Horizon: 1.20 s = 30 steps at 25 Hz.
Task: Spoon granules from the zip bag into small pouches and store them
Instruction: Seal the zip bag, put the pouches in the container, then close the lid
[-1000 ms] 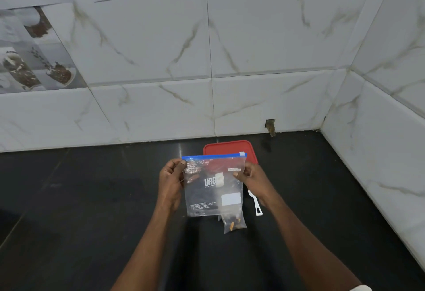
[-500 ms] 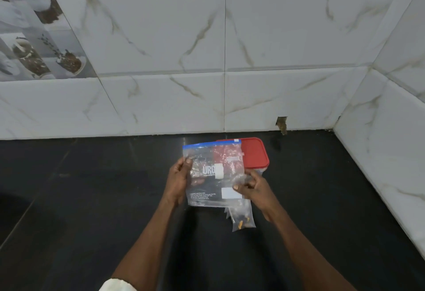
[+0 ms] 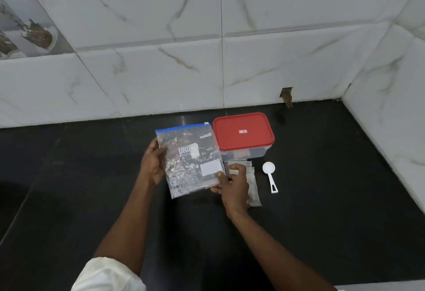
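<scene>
**While both my hands hold the zip bag, the rest waits beside it**

While my left hand (image 3: 153,164) grips the zip bag (image 3: 189,159) along its left edge, thumb on the front, my right hand (image 3: 232,186) pinches the bag's lower right corner between thumb and fingers. I hold the bag above the black counter (image 3: 322,198), its blue seal strip at the far end and its printed face toward me. Under my right hand, just right of the bag, small clear pouches (image 3: 251,187) lie on the counter; how many I cannot tell. Right of the bag's far half stands a clear container with a red lid (image 3: 242,130), shut. Further right of the bag, beyond the pouches, a white spoon (image 3: 270,175) lies apart, bowl away from me.
</scene>
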Tool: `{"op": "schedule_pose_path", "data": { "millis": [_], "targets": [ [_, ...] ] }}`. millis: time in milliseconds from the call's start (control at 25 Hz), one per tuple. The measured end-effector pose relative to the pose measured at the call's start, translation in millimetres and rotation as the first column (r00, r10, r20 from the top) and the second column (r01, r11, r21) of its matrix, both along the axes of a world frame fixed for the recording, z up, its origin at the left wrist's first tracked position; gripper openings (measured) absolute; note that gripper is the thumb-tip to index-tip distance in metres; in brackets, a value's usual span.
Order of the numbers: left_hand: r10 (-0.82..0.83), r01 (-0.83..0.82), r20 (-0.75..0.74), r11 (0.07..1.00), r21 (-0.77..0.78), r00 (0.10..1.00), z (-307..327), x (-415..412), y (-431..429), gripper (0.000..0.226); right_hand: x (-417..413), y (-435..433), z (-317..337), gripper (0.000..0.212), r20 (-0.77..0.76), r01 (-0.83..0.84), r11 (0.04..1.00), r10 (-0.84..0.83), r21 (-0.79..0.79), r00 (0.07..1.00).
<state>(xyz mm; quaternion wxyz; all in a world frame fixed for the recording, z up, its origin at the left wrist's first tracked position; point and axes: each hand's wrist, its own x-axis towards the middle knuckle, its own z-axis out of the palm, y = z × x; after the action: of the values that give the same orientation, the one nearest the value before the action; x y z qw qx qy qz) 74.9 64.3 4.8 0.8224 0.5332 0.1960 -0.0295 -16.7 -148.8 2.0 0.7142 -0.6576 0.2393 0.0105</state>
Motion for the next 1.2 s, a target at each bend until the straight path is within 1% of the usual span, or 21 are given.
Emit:
{"op": "schedule_pose_path", "data": {
  "millis": [80, 160, 200, 280, 360, 440, 480, 520, 560, 600, 640, 680, 720, 800, 880, 920, 1040, 1120, 1200],
  "targets": [
    [-0.001, 0.002, -0.059, 1.000, 0.011, 0.998, -15, 7, 7, 0.043, -1, 8, -7, 0.015, 0.069, -0.024, 0.987, 0.035, -0.157, 0.997],
    [0.026, -0.024, -0.121, 0.999, 0.025, 0.992, -25, 19, 12, 0.044, 7, 16, -14, 0.012, 0.070, -0.094, 0.970, 0.113, -0.225, 0.991],
    [0.052, -0.047, -0.144, 0.998, 0.034, 0.988, -28, 26, 13, 0.044, 13, 20, -17, 0.014, 0.059, -0.129, 0.960, 0.148, -0.250, 0.987],
    [0.090, -0.084, -0.167, 0.996, 0.041, 0.982, -33, 46, 15, 0.046, 29, 26, -27, 0.023, 0.025, -0.159, 0.935, 0.176, -0.317, 0.984],
    [0.095, -0.087, -0.142, 0.994, 0.064, 0.985, -33, 68, 14, 0.046, 43, 31, -37, 0.033, 0.003, -0.147, 0.924, 0.158, -0.353, 0.987],
    [0.117, -0.104, -0.128, 0.989, 0.106, 0.985, -33, 89, 7, 0.048, 52, 34, -41, 0.036, -0.029, -0.127, 0.928, 0.124, -0.349, 0.992],
    [0.120, -0.099, -0.131, 0.983, 0.152, 0.984, -35, 98, 2, 0.050, 54, 35, -42, 0.036, -0.054, -0.118, 0.932, 0.105, -0.344, 0.993],
    [0.125, -0.096, -0.112, 0.966, 0.238, 0.986, -35, 103, -4, 0.052, 55, 36, -42, 0.035, -0.079, -0.111, 0.934, 0.089, -0.338, 0.993],
    [0.135, -0.095, -0.073, 0.912, 0.400, 0.988, -38, 106, -7, 0.053, 56, 37, -46, 0.035, -0.106, -0.106, 0.938, 0.074, -0.331, 0.992],
    [0.129, -0.096, -0.010, 0.789, 0.607, 0.992, -40, 104, -11, 0.055, 55, 37, -48, 0.035, -0.119, -0.101, 0.938, 0.065, -0.331, 0.991],
    [0.070, -0.089, 0.059, 0.613, 0.785, 0.996, -47, 100, -12, 0.058, 56, 37, -50, 0.035, -0.126, -0.100, 0.935, 0.060, -0.341, 0.990],
    [-0.026, -0.073, 0.095, 0.455, 0.888, 0.995, -53, 94, -13, 0.057, 58, 37, -53, 0.036, -0.129, -0.110, 0.926, 0.067, -0.362, 0.989],
    [-0.115, -0.037, 0.083, 0.356, 0.934, 0.990, -57, 85, -17, 0.053, 59, 37, -55, 0.037, -0.131, -0.128, 0.914, 0.084, -0.385, 0.988],
    [-0.234, 0.069, -0.018, 0.210, 0.975, 0.972, -66, 67, -27, 0.049, 63, 38, -55, 0.039, -0.147, -0.177, 0.884, 0.125, -0.433, 0.981],
    [-0.297, 0.174, -0.158, 0.029, 0.984, 0.942, -69, 45, -39, 0.059, 68, 41, -52, 0.041, -0.162, -0.206, 0.867, 0.147, -0.454, 0.976],
    [-0.312, 0.217, -0.215, -0.029, 0.976, 0.925, -69, 34, -47, 0.067, 69, 41, -49, 0.042, -0.160, -0.214, 0.863, 0.156, -0.459, 0.975],
    [-0.323, 0.302, -0.323, -0.114, 0.947, 0.890, -76, 17, -58, 0.082, 56, 39, -37, 0.044, -0.108, -0.246, 0.812, 0.223, -0.529, 0.969],
    [-0.333, 0.297, -0.331, -0.150, 0.943, 0.883, -79, 18, -59, 0.089, 36, 33, -27, 0.043, -0.029, -0.235, 0.779, 0.268, -0.581, 0.963],
    [-0.339, 0.285, -0.332, -0.183, 0.941, 0.880, -82, 27, -58, 0.090, 19, 20, -23, 0.037, 0.045, -0.175, 0.769, 0.256, -0.614, 0.966]
  ]
}}
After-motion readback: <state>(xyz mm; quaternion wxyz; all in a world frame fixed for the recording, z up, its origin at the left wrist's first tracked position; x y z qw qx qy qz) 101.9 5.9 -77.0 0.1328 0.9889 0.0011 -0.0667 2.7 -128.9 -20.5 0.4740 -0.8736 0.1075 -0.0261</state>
